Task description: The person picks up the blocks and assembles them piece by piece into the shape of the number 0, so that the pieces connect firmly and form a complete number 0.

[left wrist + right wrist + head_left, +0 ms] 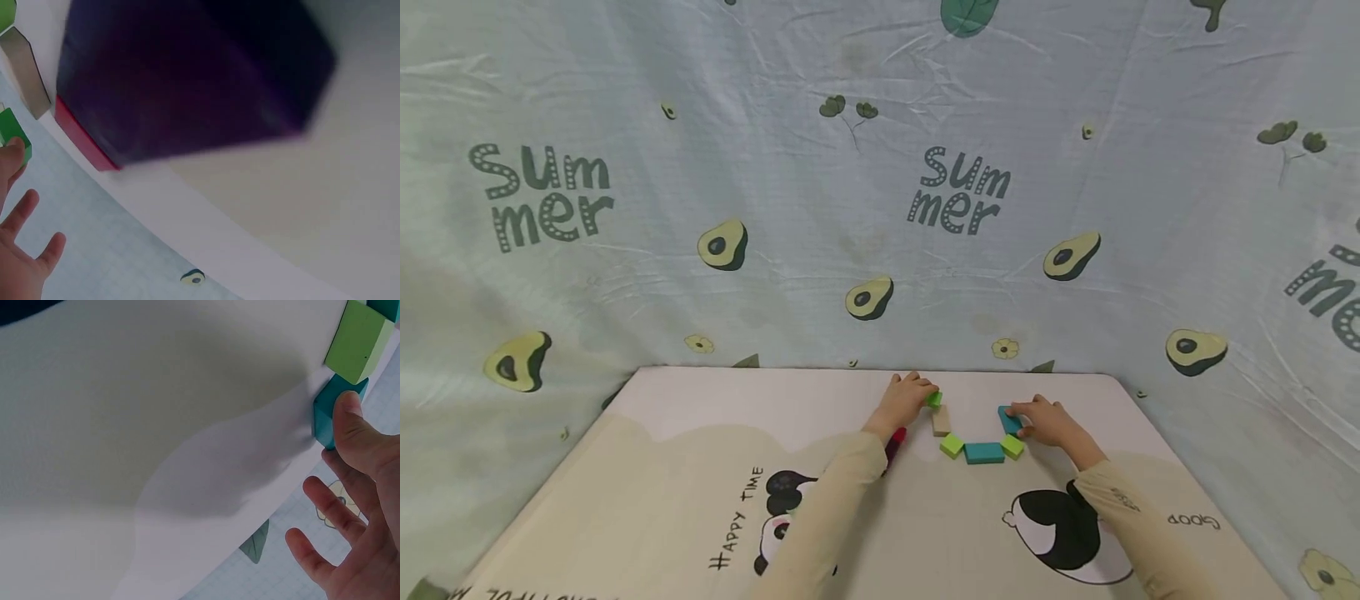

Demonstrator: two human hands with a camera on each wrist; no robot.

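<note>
My left hand (901, 404) pinches a small green block (15, 132) at the far end of a beige wooden block (941, 421), its other fingers spread. Opposite, my right hand (1048, 421) has thumb and fingers on the sides of a teal block (324, 412), which lies against a lime-green block (359, 344). The blocks make a U on the table: from the beige one, a second lime-green block (952, 446) leads to a teal block (984, 453) along the near side, then to the lime-green block by my right hand.
A red object with dark sides (895, 442) stands by my left wrist and looms large in the left wrist view. The printed tabletop (700, 483) ends at a back edge close behind the blocks, where a patterned cloth (790, 200) hangs.
</note>
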